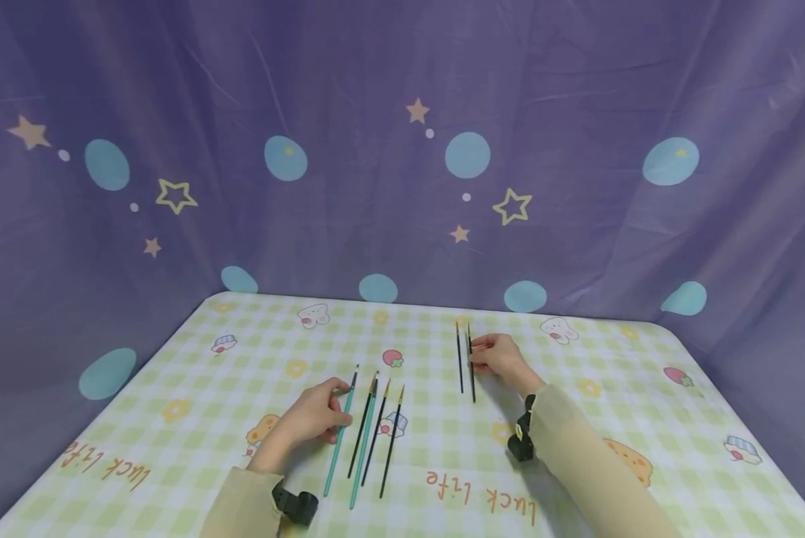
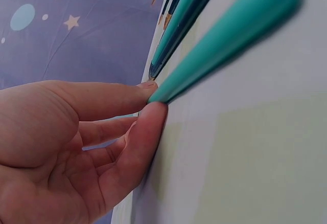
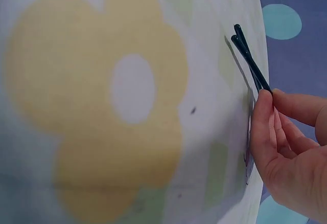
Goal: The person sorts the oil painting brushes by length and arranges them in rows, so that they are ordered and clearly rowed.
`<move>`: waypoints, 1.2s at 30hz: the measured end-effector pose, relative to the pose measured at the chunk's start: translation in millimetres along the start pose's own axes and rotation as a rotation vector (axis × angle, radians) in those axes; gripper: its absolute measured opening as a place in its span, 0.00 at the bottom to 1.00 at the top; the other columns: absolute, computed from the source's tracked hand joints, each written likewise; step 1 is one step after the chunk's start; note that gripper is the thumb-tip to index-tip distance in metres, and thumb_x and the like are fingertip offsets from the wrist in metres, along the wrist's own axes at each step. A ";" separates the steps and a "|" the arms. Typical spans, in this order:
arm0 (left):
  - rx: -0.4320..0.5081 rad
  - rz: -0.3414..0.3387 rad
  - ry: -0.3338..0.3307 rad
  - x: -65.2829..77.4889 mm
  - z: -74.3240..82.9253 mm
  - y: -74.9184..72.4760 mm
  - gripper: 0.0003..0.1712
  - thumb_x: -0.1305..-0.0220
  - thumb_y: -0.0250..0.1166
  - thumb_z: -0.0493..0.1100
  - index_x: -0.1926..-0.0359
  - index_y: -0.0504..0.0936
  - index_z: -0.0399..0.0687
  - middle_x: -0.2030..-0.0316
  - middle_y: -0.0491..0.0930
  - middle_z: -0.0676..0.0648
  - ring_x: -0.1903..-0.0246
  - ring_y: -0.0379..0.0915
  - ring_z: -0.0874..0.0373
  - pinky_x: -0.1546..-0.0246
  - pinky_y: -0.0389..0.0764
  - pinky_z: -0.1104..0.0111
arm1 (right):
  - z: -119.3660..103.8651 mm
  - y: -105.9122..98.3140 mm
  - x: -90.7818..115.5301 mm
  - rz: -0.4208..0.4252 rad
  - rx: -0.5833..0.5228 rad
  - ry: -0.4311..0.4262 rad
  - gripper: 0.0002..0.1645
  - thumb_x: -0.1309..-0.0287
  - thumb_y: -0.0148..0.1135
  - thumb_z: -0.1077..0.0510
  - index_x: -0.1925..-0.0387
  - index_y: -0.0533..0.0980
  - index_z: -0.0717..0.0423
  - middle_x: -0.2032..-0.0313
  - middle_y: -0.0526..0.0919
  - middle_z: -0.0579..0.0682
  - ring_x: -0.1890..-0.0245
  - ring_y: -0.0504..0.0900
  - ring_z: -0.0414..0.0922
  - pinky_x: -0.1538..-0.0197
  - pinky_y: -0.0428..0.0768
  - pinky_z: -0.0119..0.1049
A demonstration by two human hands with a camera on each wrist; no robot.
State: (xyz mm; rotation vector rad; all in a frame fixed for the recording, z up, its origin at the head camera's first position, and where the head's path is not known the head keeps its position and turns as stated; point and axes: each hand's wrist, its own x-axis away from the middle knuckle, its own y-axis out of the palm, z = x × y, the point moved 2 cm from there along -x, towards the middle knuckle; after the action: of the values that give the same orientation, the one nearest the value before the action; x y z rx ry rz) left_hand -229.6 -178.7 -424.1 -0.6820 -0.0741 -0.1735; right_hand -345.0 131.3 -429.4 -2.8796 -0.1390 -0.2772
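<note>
My left hand (image 1: 319, 411) pinches a teal paintbrush (image 1: 332, 467) between thumb and finger, at the left end of a group of brushes. The left wrist view shows the fingertips on its handle (image 2: 230, 37), close above the cloth. To its right lie a second teal paintbrush (image 1: 359, 471) and several black paintbrushes (image 1: 392, 450), bristles pointing away from me. Farther back on the right, my right hand (image 1: 499, 356) pinches a black paintbrush (image 1: 472, 385). Another black paintbrush (image 1: 460, 366) lies just left of it. In the right wrist view the two black handles (image 3: 245, 50) appear to cross.
A green-and-white checked tablecloth (image 1: 241, 373) with printed flowers and lettering covers the table. Behind it hangs a purple curtain (image 1: 375, 187) with stars and blue ovals. Each wrist wears a small black camera (image 1: 297, 506).
</note>
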 end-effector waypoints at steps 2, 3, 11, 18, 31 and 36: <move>0.000 -0.001 0.001 0.0 0.1 -0.1 0.28 0.47 0.65 0.34 0.44 0.68 0.38 0.79 0.70 0.46 0.88 0.70 0.56 0.85 0.74 0.67 | -1.4 0.8 -1.2 0.002 0.009 0.005 0.21 0.48 0.57 0.73 0.51 0.70 0.74 0.62 0.77 0.61 0.79 0.78 0.39 0.71 0.82 0.33; 0.001 -0.002 0.001 -0.2 0.2 -0.2 0.28 0.47 0.65 0.34 0.44 0.68 0.38 0.79 0.70 0.46 0.88 0.71 0.56 0.85 0.74 0.67 | -1.9 1.2 -1.8 0.008 0.016 0.010 0.20 0.49 0.57 0.72 0.51 0.70 0.73 0.62 0.78 0.62 0.79 0.78 0.39 0.71 0.82 0.32; -0.002 -0.001 0.000 1.6 1.8 -0.9 0.28 0.47 0.64 0.33 0.44 0.68 0.37 0.79 0.70 0.46 0.88 0.70 0.56 0.85 0.74 0.67 | -1.5 4.0 -6.3 0.031 0.028 0.030 0.20 0.49 0.58 0.72 0.52 0.71 0.72 0.59 0.78 0.64 0.79 0.79 0.39 0.70 0.83 0.32; 0.013 -0.014 0.005 1.9 1.9 -0.4 0.29 0.47 0.64 0.33 0.44 0.67 0.36 0.79 0.71 0.45 0.88 0.71 0.56 0.84 0.75 0.67 | -1.5 4.6 -9.7 0.072 0.091 0.012 0.18 0.51 0.60 0.71 0.55 0.73 0.70 0.62 0.79 0.61 0.79 0.79 0.39 0.73 0.82 0.31; 0.013 -0.013 0.006 0.9 0.2 0.3 0.28 0.47 0.64 0.33 0.44 0.67 0.37 0.79 0.70 0.45 0.88 0.71 0.57 0.85 0.76 0.67 | -6.6 6.4 -10.8 0.111 0.208 0.007 0.16 0.53 0.62 0.70 0.59 0.76 0.69 0.61 0.79 0.63 0.81 0.79 0.38 0.75 0.82 0.30; 0.017 -0.019 0.011 1.6 -1.2 0.6 0.28 0.47 0.64 0.34 0.44 0.67 0.37 0.78 0.70 0.45 0.88 0.71 0.57 0.85 0.76 0.67 | -5.5 6.0 -13.6 0.113 0.246 0.010 0.15 0.54 0.63 0.69 0.60 0.77 0.69 0.61 0.79 0.63 0.83 0.79 0.39 0.76 0.81 0.30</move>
State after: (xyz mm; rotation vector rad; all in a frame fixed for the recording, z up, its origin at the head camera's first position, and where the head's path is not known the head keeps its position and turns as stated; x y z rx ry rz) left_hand -227.9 -179.2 -425.1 -0.6640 -0.0710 -0.1944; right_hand -358.5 123.2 -428.3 -2.6301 -0.0068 -0.2347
